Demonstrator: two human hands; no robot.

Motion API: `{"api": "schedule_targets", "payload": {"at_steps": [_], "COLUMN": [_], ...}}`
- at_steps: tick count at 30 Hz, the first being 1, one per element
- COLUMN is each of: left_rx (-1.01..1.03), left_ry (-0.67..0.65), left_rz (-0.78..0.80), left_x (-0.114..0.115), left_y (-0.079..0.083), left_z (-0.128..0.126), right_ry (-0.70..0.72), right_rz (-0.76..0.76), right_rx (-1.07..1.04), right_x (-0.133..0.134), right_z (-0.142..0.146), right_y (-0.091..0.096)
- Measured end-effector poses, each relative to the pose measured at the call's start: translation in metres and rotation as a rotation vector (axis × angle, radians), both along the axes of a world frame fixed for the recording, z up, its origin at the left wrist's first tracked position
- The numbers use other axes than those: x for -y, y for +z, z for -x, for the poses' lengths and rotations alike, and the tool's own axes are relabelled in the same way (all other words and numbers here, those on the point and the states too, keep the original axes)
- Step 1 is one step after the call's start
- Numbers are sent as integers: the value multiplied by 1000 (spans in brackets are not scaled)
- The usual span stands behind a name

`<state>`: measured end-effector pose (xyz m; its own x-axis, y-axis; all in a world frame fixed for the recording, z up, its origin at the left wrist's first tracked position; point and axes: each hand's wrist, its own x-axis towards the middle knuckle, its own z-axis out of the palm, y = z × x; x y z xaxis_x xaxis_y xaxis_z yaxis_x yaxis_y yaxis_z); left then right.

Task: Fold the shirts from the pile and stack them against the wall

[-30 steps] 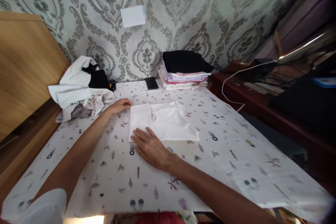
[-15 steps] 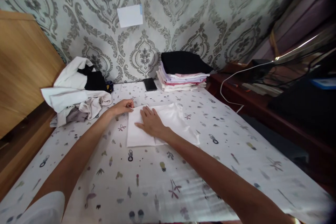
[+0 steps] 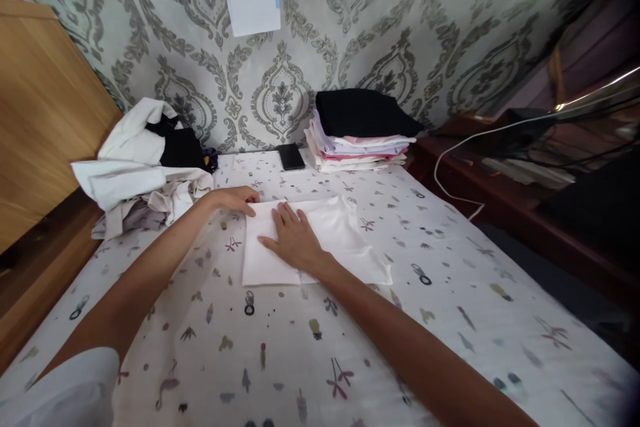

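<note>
A white garment point(image 3: 340, 240), partly folded, lies on the patterned bed sheet point(image 3: 210, 360). Its left part is a straight-edged folded flap, while the right end is wavy and uneven. My right hand point(image 3: 295, 237) rests flat on the folded part with its fingers spread. At the far left corner of the cloth, my left hand point(image 3: 240, 200) has its fingers curled, thumb and fingertips pinching the edge.
A loose heap of clothes point(image 3: 145, 167) sits at the back left beside a wooden cabinet point(image 3: 50, 120). A folded stack of clothes point(image 3: 365, 133) with a black piece on top stands near the wall. A black phone point(image 3: 291, 157) lies between them. A white cable point(image 3: 440, 160) hangs at right.
The view has tilted and shifted slightly. Both hands stay at nearly the same spots on the white garment, which keeps its shape.
</note>
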<state>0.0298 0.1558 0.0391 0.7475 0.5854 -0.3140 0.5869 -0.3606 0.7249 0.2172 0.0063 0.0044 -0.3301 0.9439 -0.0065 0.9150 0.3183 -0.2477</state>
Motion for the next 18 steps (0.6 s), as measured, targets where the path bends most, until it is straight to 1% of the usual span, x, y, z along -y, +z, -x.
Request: {"api": "schedule_targets", "payload": {"at_steps": [3, 6, 10, 14, 18], "left_rx": [-46, -47, 42, 167, 170], "left_ry": [-73, -85, -45, 37, 102], "left_rz": [-36, -49, -25, 70, 169], "left_x": [-4, -3, 5, 14, 14], "left_y": [2, 2, 1, 2, 1], "left_z": [-2, -2, -1, -1, 4], "right_ry": [7, 13, 6, 5, 8], "right_rz": [1, -10, -46, -68, -71], "right_rx": [3, 13, 28, 19, 9], "right_x": [1, 1, -1, -2, -2], "right_z": [-1, -1, -1, 0, -1], "right_y": [0, -1, -6, -8, -9]}}
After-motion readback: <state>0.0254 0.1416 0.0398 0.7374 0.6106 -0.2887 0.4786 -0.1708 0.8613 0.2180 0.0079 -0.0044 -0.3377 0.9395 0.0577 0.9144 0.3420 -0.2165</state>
